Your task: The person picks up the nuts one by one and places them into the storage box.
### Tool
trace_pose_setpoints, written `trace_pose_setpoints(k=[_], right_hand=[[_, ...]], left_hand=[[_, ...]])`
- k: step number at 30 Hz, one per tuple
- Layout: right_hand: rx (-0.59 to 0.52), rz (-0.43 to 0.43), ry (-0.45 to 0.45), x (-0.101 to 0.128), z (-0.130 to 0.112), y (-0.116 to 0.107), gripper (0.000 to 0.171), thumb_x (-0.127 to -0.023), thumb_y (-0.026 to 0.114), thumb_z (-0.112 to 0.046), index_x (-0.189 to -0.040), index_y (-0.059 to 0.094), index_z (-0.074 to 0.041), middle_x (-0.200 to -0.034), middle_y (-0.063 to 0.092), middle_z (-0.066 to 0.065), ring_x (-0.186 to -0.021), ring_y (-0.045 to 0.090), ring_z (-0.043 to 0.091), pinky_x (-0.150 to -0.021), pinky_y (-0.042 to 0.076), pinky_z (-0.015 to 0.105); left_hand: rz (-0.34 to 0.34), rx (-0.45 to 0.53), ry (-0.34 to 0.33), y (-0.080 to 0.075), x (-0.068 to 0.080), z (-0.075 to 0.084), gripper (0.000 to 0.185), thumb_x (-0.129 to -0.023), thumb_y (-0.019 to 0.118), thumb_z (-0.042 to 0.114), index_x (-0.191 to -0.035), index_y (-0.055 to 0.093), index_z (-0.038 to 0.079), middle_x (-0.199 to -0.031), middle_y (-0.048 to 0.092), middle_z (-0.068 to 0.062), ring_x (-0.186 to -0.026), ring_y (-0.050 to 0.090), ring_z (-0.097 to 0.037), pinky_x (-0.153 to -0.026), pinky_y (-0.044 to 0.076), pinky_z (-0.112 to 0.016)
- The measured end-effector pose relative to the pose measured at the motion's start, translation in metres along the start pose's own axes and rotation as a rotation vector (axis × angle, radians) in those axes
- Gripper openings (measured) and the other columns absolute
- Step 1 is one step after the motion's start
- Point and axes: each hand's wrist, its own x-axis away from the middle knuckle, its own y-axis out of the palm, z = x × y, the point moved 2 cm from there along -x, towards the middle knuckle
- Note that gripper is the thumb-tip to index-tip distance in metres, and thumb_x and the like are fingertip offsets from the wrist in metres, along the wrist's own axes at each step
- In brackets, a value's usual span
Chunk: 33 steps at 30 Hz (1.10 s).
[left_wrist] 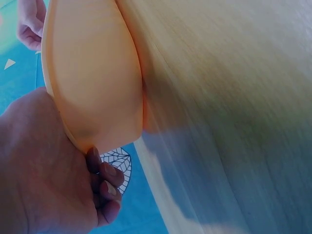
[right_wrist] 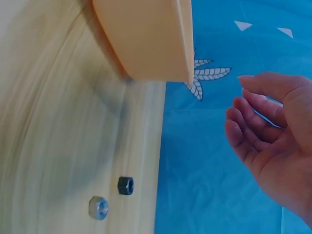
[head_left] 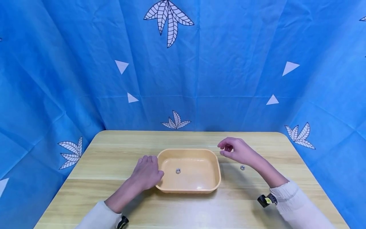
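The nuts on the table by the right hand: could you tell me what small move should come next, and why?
Probably lower the empty right hand to pinch a nut on the table; one nut already lies in the tray, which the left hand touches.

The person's left hand (head_left: 147,173) and right hand (head_left: 238,151) are bare, with no rings or gloves; the nails are short and unpainted; both forearms show bare up to the cuffs; each arm wears a cream-white knitted sleeve, the left sleeve (head_left: 98,218) plain, the right sleeve (head_left: 297,203) ribbed; a small black device (head_left: 266,200) with a yellow mark sits strapped beside the right cuff; a similar black device with a yellow mark (head_left: 123,221) sits at the left cuff.
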Motion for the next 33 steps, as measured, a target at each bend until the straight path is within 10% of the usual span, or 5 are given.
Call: trace_pose_setpoints(k=[33], right_hand=[[-0.035, -0.015, 0.225, 0.019, 0.061, 0.013, 0.030, -0.090, 0.076, -0.007, -0.116, 0.069, 0.006, -0.103, 0.073, 0.019, -0.086, 0.067, 0.017, -0.071, 0.054, 0.024]], left_hand=[[-0.010, 0.008, 0.007, -0.002, 0.001, 0.002, 0.030, -0.091, 0.058, 0.031, -0.100, 0.052, 0.003, -0.088, 0.049, -0.006, -0.086, 0.042, -0.026, -0.080, 0.031, -0.038]])
